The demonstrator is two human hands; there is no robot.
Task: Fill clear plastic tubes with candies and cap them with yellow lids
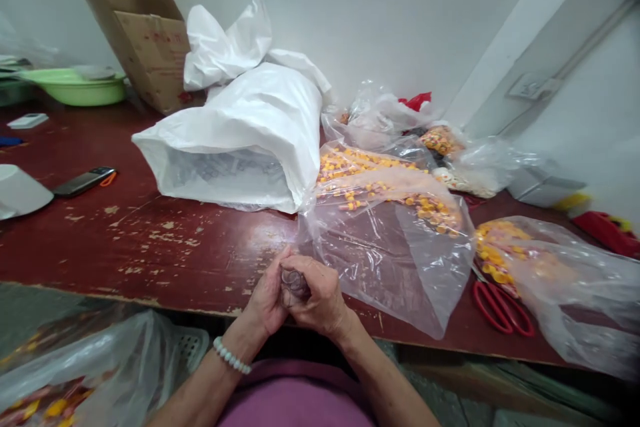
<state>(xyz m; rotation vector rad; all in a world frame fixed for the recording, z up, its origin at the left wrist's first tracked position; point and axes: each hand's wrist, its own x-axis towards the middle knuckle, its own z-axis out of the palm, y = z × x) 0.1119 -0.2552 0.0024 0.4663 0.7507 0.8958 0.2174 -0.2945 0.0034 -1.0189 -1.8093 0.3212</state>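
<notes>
- At the near edge of the red table [165, 260], both hands come together in front of the person's body, around a dark, rounded object [295, 282].
- Left hand [267, 295]: fingers curled, palm against the object's left side. Beaded bracelet [231, 355] on that wrist.
- Right hand [323, 287]: fingers bent over the object from the other side, touching the left hand. Neither hand is spread; grip looks closed, but how hard they press I can't tell.
- Object's end shows between the hands, rest is covered (could be a bundle or a rolled thing, can't confirm).
- Progress, my read: object is in hand, not set down. Its final state can't be judged from one view.
- Clear bag [425, 280] just right of the hands: yellow-and-pink pieces [435, 207] sit toward its far end, near part lies flat. No tie visible on that near part.
- White sack [270, 100] lies on its side beyond the hands, mouth gaping toward the near edge, clear plastic inside. Not closed up.
- Red-handled scissors [495, 289] lie on the table at right, beside another clear bag [555, 267] with similar pieces. Neither hand touches them.
</notes>
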